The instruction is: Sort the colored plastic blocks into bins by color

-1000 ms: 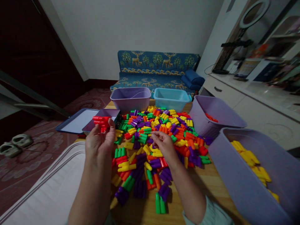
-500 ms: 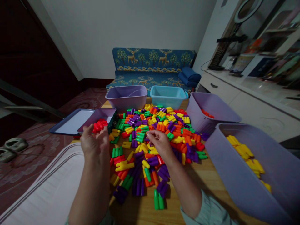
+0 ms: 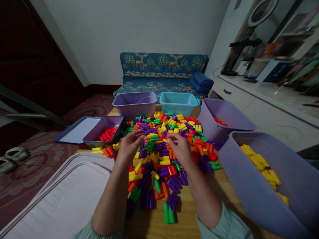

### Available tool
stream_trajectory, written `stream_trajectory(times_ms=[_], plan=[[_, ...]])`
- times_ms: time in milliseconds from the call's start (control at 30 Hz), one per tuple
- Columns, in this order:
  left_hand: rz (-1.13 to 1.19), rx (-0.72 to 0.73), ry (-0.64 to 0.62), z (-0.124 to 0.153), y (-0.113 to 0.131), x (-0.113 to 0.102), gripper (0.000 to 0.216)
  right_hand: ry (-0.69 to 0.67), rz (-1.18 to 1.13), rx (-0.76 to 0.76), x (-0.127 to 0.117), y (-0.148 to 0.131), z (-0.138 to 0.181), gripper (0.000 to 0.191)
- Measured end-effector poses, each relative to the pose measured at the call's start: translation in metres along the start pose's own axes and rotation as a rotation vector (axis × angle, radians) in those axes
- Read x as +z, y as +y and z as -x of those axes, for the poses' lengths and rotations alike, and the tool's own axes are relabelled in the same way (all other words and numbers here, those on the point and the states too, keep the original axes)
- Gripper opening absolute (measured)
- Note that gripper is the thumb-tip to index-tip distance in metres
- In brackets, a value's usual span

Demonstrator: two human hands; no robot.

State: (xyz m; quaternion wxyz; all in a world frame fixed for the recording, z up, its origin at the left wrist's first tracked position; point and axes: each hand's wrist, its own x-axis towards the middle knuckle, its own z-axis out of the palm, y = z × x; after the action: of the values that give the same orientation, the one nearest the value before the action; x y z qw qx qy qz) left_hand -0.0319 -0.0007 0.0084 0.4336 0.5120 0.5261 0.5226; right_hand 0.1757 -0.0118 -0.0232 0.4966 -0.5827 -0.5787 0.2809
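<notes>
Bullet-shaped plastic building blocks [image 3: 164, 162] in red, orange, yellow, green and purple lie in a wide heap on the wooden table [image 3: 199, 205]. My left hand [image 3: 130, 146] hovers over the heap's left side, thumb and fingers apart, with nothing visible in it. Across from it, my right hand [image 3: 181, 148] is low over the middle right, fingers loosely bent and thumb a little apart, close to orange and purple blocks. Whether its fingertips touch a block I cannot tell. Left of the heap, a box [image 3: 91, 136] holds red blocks [image 3: 108, 133].
Purple bins [image 3: 134, 108] [image 3: 214, 132] stand at the back left and right; the right one holds orange-red blocks. A light blue bin [image 3: 178, 106] is between them. Nearest on the right, a large bin [image 3: 239, 172] contains yellow blocks. Pale lids [image 3: 74, 196] lie front left.
My left hand has moved right from above the box of red blocks to over the heap. My right hand has shifted slightly right, away from the green block.
</notes>
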Motion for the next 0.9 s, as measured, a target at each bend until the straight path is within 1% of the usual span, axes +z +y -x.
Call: stream_trajectory(times_ms=[33,100,133,200,267,333,400,467,533,600,667,733,767,900], plan=[[-0.209,0.030,-0.056,0.001,-0.004,0.003,0.038,-0.004,0.083,-0.025,-0.008,-0.001,-0.002,0.021],[-0.561,0.132,-0.111,0.003,-0.012,0.007,0.037,-0.043,0.229,-0.052,-0.024,-0.004,-0.005,0.018],[-0.680,0.189,-0.127,0.003,-0.016,0.008,0.040,-0.070,0.284,-0.054,-0.030,-0.006,-0.005,0.018],[-0.811,0.299,-0.162,0.003,-0.024,0.011,0.054,-0.111,0.363,-0.049,-0.040,-0.010,-0.006,0.017],[-0.872,0.401,-0.207,0.004,-0.033,0.015,0.063,-0.129,0.415,-0.047,-0.043,-0.013,-0.005,0.018],[-0.923,0.463,-0.255,0.004,-0.041,0.020,0.066,-0.144,0.437,-0.040,-0.042,-0.013,-0.004,0.018],[-0.963,0.486,-0.302,0.004,-0.047,0.024,0.070,-0.152,0.448,-0.022,-0.040,-0.012,-0.004,0.019],[-0.989,0.494,-0.318,0.004,-0.049,0.026,0.072,-0.114,0.473,0.009,-0.042,-0.009,-0.005,0.022],[-0.992,0.504,-0.301,0.003,-0.049,0.026,0.067,-0.031,0.514,0.041,-0.050,-0.007,-0.008,0.026],[-0.968,0.513,-0.265,0.002,-0.048,0.025,0.057,0.048,0.570,0.079,-0.061,-0.005,-0.011,0.025],[-0.934,0.516,-0.239,0.001,-0.045,0.024,0.048,0.076,0.623,0.108,-0.071,-0.004,-0.013,0.025],[-0.921,0.508,-0.224,0.001,-0.043,0.024,0.043,0.037,0.657,0.123,-0.077,-0.003,-0.014,0.027],[-0.925,0.503,-0.219,0.001,-0.043,0.024,0.043,-0.007,0.665,0.116,-0.078,-0.002,-0.013,0.029],[-0.973,0.482,-0.190,0.003,-0.046,0.025,0.045,-0.210,0.703,0.036,-0.066,0.000,-0.009,0.047]])
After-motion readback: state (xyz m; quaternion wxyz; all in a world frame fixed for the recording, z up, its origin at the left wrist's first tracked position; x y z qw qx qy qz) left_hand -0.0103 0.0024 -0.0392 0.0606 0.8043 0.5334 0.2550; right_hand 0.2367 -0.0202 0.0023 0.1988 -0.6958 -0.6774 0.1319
